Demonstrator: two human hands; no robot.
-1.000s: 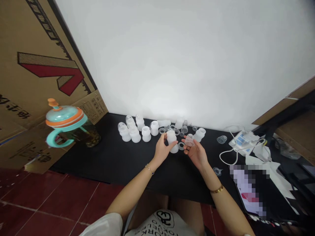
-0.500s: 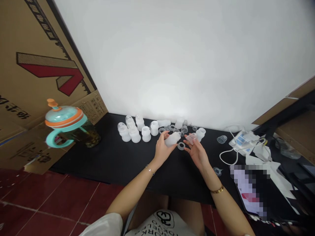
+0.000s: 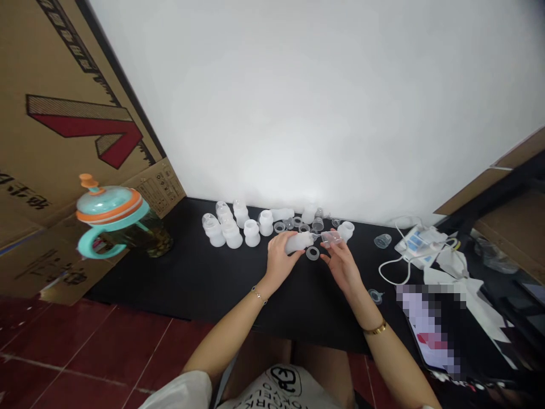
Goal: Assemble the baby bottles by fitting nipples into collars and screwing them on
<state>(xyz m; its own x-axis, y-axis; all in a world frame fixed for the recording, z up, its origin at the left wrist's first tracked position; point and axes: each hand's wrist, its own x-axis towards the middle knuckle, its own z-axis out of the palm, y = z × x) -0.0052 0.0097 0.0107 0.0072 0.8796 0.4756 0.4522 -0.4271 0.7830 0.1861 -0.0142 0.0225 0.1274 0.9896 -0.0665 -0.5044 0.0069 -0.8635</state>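
Observation:
My left hand (image 3: 280,255) is closed around a white baby bottle (image 3: 298,243), tilted on its side with its nipple end pointing right. Between the fingertips of my right hand (image 3: 340,262) is a clear bottle cap (image 3: 331,238), its opening facing the nipple. A translucent ring (image 3: 313,253) lies on the black table just below the gap between my hands. Behind them are more loose rings (image 3: 280,227), clear nipples (image 3: 317,223) and an open white bottle (image 3: 346,230). Several white bottles (image 3: 232,234), some capped, stand to the left.
A large teal-lidded jug (image 3: 113,213) stands at the left beside a cardboard box (image 3: 51,159). On the right are a clear cap (image 3: 382,241), a nipple (image 3: 375,296), a white power strip (image 3: 419,245) with cables, and a phone-like screen (image 3: 438,335). A white wall (image 3: 319,113) rises behind the table.
The bottle has turned more level, its nipple end now toward the cap. My right hand has brought the cap round in line with it, close to the nipple.

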